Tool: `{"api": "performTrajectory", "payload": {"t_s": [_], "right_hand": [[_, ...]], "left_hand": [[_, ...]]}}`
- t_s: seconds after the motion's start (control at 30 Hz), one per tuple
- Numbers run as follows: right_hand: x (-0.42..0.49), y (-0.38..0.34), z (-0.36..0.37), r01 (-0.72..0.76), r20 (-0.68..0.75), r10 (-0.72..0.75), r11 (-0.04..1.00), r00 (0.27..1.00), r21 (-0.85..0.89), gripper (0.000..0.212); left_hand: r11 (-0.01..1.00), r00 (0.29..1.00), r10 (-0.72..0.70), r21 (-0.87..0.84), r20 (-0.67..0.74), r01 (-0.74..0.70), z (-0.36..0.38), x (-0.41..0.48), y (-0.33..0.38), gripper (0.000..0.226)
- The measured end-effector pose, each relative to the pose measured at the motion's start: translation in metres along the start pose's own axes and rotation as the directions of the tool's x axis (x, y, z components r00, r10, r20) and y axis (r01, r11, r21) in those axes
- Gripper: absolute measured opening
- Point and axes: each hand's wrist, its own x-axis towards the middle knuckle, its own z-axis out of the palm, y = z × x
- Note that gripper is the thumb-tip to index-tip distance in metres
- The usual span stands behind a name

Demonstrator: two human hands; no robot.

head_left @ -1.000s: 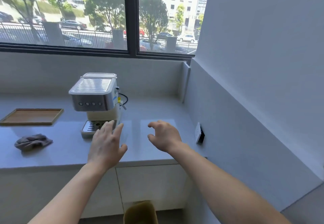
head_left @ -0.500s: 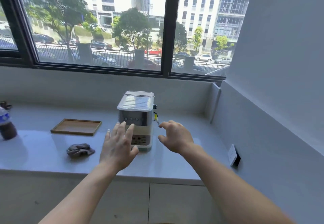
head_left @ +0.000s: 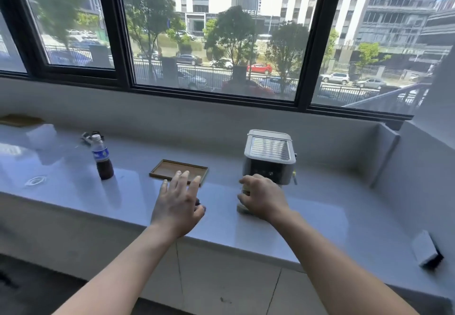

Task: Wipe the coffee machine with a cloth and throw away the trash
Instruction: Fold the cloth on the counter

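Observation:
A silver and cream coffee machine (head_left: 269, 157) stands on the grey counter (head_left: 320, 216) below the window. My right hand (head_left: 263, 200) is in front of its lower part with the fingers loosely curled and nothing in them; it hides the drip tray. My left hand (head_left: 177, 206) hovers with spread fingers over the grey cloth (head_left: 199, 205). Only a dark edge of that cloth shows beside my thumb. I cannot tell whether the hand touches it.
A wooden tray (head_left: 179, 170) lies just beyond my left hand. A plastic bottle of dark drink (head_left: 102, 159) stands further left, with small objects (head_left: 88, 137) behind it. A wall socket (head_left: 427, 253) juts from the right wall. Cabinet fronts run below the counter edge.
The view has swung left and up, bringing the bottle into sight. My left hand has moved from beside the machine to above the cloth. My right hand now covers the machine's base.

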Motion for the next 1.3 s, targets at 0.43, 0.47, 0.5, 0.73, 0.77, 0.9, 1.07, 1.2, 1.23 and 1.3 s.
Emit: {"api": "performTrajectory", "payload": {"t_s": [0.43,0.47,0.5,0.73,0.77,0.9,1.07,1.2,1.23,1.3], "right_hand": [[0.098,-0.023,0.091,0.115,0.112,-0.12,0.992,0.986,0.057,0.043],[0.108,-0.022,0.1,0.115,0.126,-0.122,0.991,0.985,0.064,0.043],[0.117,-0.02,0.11,0.113,0.142,-0.122,0.991,0.982,0.072,0.044],[0.169,-0.012,0.177,0.112,0.366,-0.152,0.985,0.918,0.128,0.049],[0.172,-0.012,0.185,0.112,0.395,-0.155,0.985,0.906,0.13,0.05],[0.18,-0.016,0.215,0.112,0.468,-0.163,0.985,0.868,0.135,0.045],[0.194,-0.022,0.252,0.103,0.516,-0.145,0.989,0.844,0.11,0.037],[0.206,-0.029,0.275,0.067,0.552,-0.083,0.997,0.829,0.049,0.041],[0.207,-0.03,0.281,0.056,0.563,-0.06,0.998,0.824,0.025,0.041],[0.206,-0.035,0.291,0.018,0.583,-0.005,1.0,0.813,-0.016,0.038]], "left_hand": [[0.991,0.981,-0.121,0.07,0.153,0.111,0.069,0.052,-0.083,0.072],[0.991,0.977,-0.125,0.075,0.173,0.113,0.077,0.06,-0.087,0.071],[0.99,0.973,-0.128,0.083,0.192,0.114,0.085,0.068,-0.091,0.071],[0.989,0.937,-0.139,0.097,0.322,0.113,0.142,0.102,-0.109,0.068],[0.989,0.923,-0.142,0.091,0.357,0.117,0.15,0.103,-0.112,0.069],[0.991,0.877,-0.128,0.083,0.462,0.101,0.176,0.11,-0.124,0.072],[0.998,0.867,-0.051,-0.007,0.495,0.063,0.204,0.127,-0.148,0.073],[0.994,0.834,0.07,-0.105,0.548,-0.015,0.234,0.143,-0.166,0.079],[0.991,0.82,0.098,-0.135,0.563,-0.026,0.241,0.146,-0.171,0.081],[0.98,0.781,0.163,-0.193,0.603,-0.056,0.254,0.153,-0.179,0.085]]}}
